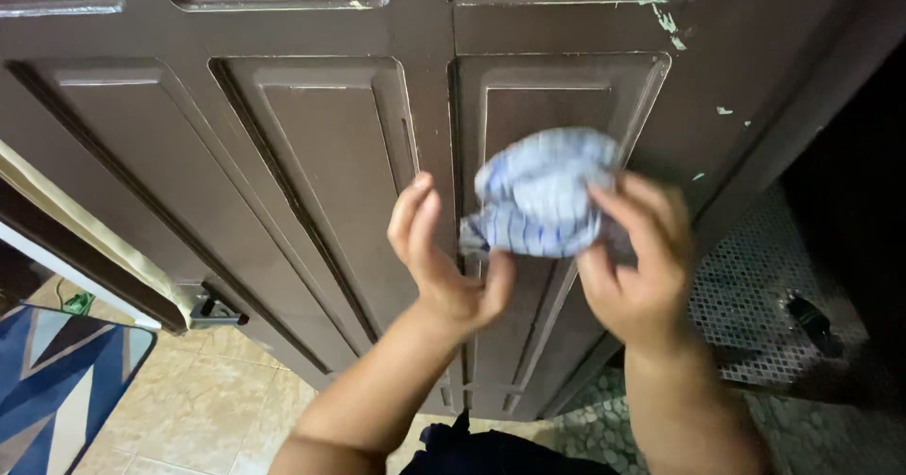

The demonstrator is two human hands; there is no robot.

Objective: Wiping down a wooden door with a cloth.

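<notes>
Blue-and-white cloth [540,192] sat bunched against the brown door [321,154], your right hand [637,267] gripping it, your left hand [444,258] open beside it, mid-wipe.

The scene is dim and evenly lit, with soft light that seems to fall from above and behind the camera. It leaves a faint sheen on the raised mouldings of the dark brown door [321,154] but no hard glare. The right edge sinks into near-black shadow, where the patterned floor [755,277] is barely readable. The left hand [444,258], the right hand [642,267] and the pale blue cloth [543,197] are smeared by motion blur. Straight panel lines bow outward toward the corners from wide-angle distortion, and fine detail looks soft and grainy throughout
</notes>
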